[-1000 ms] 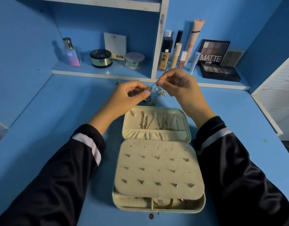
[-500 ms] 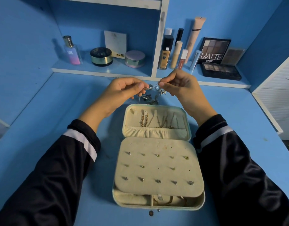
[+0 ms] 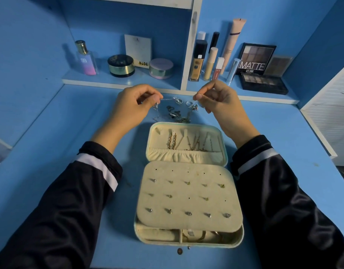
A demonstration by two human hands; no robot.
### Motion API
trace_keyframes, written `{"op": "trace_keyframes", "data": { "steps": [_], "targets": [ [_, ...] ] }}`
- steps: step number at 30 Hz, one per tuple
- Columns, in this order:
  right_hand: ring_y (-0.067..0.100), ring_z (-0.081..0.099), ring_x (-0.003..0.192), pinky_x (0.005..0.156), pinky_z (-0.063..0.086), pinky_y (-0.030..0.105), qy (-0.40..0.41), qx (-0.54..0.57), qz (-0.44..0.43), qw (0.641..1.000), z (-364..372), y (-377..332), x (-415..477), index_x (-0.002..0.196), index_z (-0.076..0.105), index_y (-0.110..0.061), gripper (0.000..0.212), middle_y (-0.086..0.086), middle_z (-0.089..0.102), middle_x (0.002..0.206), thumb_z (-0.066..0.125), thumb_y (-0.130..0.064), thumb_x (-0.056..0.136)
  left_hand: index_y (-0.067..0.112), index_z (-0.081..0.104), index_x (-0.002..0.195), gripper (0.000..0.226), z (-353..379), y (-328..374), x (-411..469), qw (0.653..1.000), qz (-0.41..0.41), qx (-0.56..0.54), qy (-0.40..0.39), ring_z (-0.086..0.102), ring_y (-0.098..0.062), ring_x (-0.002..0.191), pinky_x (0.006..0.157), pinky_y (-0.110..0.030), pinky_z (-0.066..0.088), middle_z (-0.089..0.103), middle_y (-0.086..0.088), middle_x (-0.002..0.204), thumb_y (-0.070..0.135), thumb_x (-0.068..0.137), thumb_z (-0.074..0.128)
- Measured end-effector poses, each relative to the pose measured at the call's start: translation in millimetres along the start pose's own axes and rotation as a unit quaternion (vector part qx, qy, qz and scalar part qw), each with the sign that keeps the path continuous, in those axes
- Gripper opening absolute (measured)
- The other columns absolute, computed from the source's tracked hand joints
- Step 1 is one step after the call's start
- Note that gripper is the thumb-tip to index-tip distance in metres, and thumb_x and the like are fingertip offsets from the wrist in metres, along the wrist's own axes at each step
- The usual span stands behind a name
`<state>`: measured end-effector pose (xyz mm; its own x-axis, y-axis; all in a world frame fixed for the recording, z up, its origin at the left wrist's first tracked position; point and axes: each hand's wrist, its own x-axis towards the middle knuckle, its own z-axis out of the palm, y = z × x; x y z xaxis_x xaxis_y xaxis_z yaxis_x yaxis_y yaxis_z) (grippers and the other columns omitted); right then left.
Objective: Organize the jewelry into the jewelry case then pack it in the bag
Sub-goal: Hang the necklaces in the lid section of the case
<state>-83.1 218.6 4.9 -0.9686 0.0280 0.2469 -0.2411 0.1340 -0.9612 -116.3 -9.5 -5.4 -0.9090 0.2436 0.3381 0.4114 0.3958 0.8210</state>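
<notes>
Two hands raised behind the open jewelry case [image 3: 186, 205] | left hand [image 3: 132, 105] and right hand [image 3: 219, 101] each pinch one end of a thin silver chain [image 3: 167, 99] | loose rings [image 3: 175, 113] piled just behind case | makeup shelf [image 3: 128, 80] further back

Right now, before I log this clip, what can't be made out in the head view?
All in the head view:
silver chain: too thin to trace fully; left hand and right hand fingertips hide its ends.
loose jewelry pile: tangled, too small to count.
lower tray of the jewelry case: mostly covered by the earring panel.
bag: not in frame.
</notes>
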Motion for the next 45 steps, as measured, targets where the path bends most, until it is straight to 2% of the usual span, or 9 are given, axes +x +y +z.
{"op": "trace_keyframes", "data": {
  "steps": [6,11,14,16,20,25,32,40,45],
  "targets": [
    [0.003,0.055,0.059,0.056,0.040,0.014,0.053,-0.003,0.016,0.998,-5,3,3,0.081,0.054,-0.013,0.020,0.004,0.067,0.076,0.057,0.002,0.093,0.016,0.056,0.089,0.019,-2,5,1,0.997,0.014,-0.061,0.036,0.058,0.005,0.073,0.073,-0.010,0.044,0.061,0.004,0.081,0.004,0.100,0.047],
    [-0.002,0.060,0.064,0.058,0.042,0.010,0.056,-0.056,0.039,0.996,-7,9,5,0.086,0.059,-0.012,0.016,-0.003,0.070,0.076,0.058,0.003,0.091,0.020,0.055,0.089,0.017,-1,8,0,0.993,0.004,-0.111,0.036,0.063,-0.001,0.075,0.072,-0.016,0.048,0.065,0.007,0.082,0.012,0.102,0.048],
    [0.008,0.058,0.069,0.066,0.049,0.020,0.046,-0.135,0.034,0.989,-4,10,5,0.092,0.066,-0.016,0.012,-0.007,0.071,0.084,0.063,-0.005,0.090,0.012,0.058,0.095,0.010,0,13,-2,0.991,0.003,-0.132,0.036,0.063,0.000,0.074,0.072,-0.015,0.048,0.067,0.005,0.083,0.010,0.101,0.050],
    [0.010,0.053,0.065,0.065,0.047,0.019,0.023,-0.161,0.013,0.987,1,6,4,0.096,0.068,-0.016,0.010,-0.009,0.070,0.091,0.066,-0.010,0.089,0.005,0.059,0.099,0.008,3,17,-3,0.988,0.006,-0.150,0.033,0.063,0.001,0.073,0.073,-0.013,0.047,0.067,0.000,0.085,0.007,0.100,0.052],
    [0.020,0.060,0.073,0.074,0.052,0.028,-0.058,-0.158,-0.016,0.986,19,-4,3,0.096,0.068,-0.015,0.013,-0.003,0.072,0.097,0.073,-0.017,0.084,0.011,0.062,0.096,0.008,4,23,-4,0.985,0.035,-0.164,0.024,0.065,-0.004,0.077,0.079,-0.018,0.050,0.070,0.004,0.086,0.008,0.098,0.055],
    [0.007,0.059,0.070,0.074,0.052,0.029,-0.104,-0.184,-0.010,0.977,32,-1,7,0.092,0.068,-0.020,0.013,-0.007,0.072,0.087,0.076,-0.018,0.082,0.014,0.063,0.096,0.009,5,30,-4,0.983,0.061,-0.173,0.014,0.065,-0.006,0.081,0.083,-0.021,0.050,0.071,0.004,0.089,0.006,0.096,0.057],
    [0.014,0.055,0.066,0.064,0.047,0.023,-0.030,-0.148,-0.026,0.988,14,-4,9,0.085,0.067,-0.014,0.008,-0.006,0.066,0.074,0.072,-0.009,0.084,0.014,0.065,0.098,0.009,-5,29,-4,0.974,0.050,-0.209,0.065,0.067,-0.007,0.087,0.083,-0.020,0.049,0.073,0.009,0.090,0.007,0.094,0.061],
    [-0.001,0.045,0.054,0.057,0.039,0.010,0.004,-0.241,-0.011,0.970,5,-1,11,0.087,0.066,-0.013,0.006,-0.010,0.063,0.072,0.070,-0.011,0.085,0.020,0.067,0.100,0.013,-13,19,-2,0.964,0.036,-0.238,0.112,0.065,-0.011,0.090,0.084,-0.024,0.049,0.074,0.010,0.091,0.010,0.094,0.061],
    [0.009,0.046,0.061,0.057,0.040,0.016,0.039,-0.146,-0.016,0.988,2,-10,12,0.090,0.064,-0.012,0.006,-0.007,0.061,0.071,0.068,-0.008,0.088,0.020,0.067,0.099,0.012,-18,14,-2,0.966,0.027,-0.222,0.130,0.065,-0.012,0.090,0.082,-0.023,0.049,0.072,0.008,0.091,0.011,0.094,0.061]
  ]
}}
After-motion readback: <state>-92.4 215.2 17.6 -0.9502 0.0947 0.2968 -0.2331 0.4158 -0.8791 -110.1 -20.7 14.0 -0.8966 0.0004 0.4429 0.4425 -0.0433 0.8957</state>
